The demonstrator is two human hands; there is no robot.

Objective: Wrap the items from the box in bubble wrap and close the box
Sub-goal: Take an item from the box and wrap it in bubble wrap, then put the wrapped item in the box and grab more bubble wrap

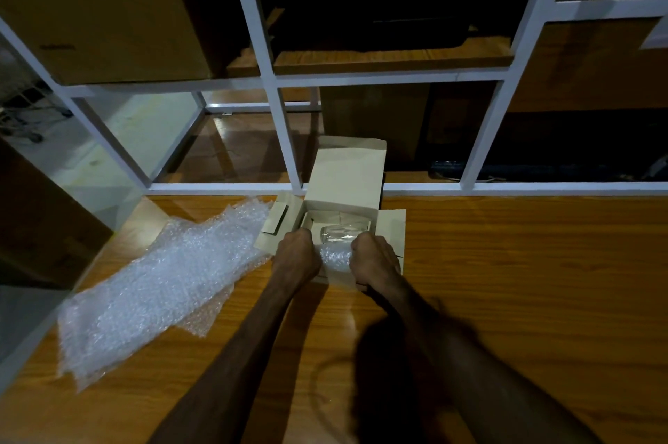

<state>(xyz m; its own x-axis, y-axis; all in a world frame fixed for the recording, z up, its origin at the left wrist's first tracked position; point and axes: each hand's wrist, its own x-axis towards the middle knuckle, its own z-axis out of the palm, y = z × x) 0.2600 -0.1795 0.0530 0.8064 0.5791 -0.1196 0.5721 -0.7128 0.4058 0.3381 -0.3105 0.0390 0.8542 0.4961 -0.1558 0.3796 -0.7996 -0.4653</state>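
Observation:
A small pale cardboard box (343, 176) stands open on the wooden table, its lid flap upright at the back and its side flaps spread out. Over the box's front edge I hold a bundle wrapped in bubble wrap (335, 257). My left hand (296, 255) grips its left end and my right hand (374, 257) grips its right end. Just behind the bundle, inside the box, a clear glass item (343, 231) shows. What the wrap covers is hidden.
Loose sheets of bubble wrap (159, 284) lie on the table left of the box. A white shelf frame (289, 140) rises right behind the box, with large cardboard cartons (101, 6) on its shelves. The table edge (43, 339) runs along the left.

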